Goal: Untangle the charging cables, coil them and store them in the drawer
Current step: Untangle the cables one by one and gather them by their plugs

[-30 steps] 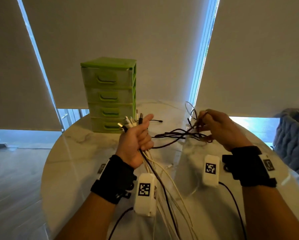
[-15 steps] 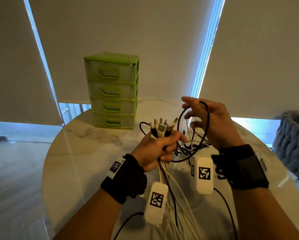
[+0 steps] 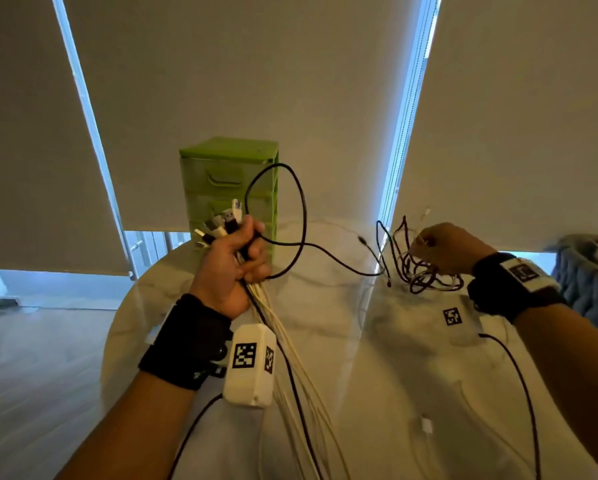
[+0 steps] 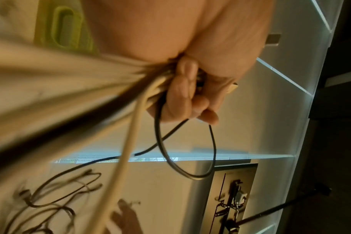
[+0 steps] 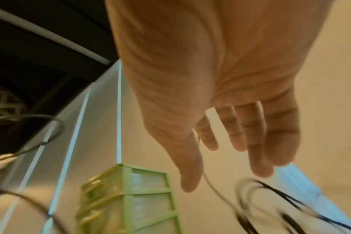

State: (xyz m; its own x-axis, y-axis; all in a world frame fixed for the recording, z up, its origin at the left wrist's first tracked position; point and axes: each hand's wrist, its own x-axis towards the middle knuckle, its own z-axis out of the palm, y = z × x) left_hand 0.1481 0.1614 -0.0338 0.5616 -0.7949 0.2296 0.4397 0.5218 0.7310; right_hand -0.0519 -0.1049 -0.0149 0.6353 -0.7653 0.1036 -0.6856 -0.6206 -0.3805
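Head: drawer unit (image 3: pixel 228 174) behind black cable (image 3: pixel 292 202)

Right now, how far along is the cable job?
Early. Done: plug ends gathered in the left hand, which grips the cable bundle. In hand: right hand pinches a thin strand above the dark tangle. Left: finish untangling, coil, store; green drawer unit looks closed.
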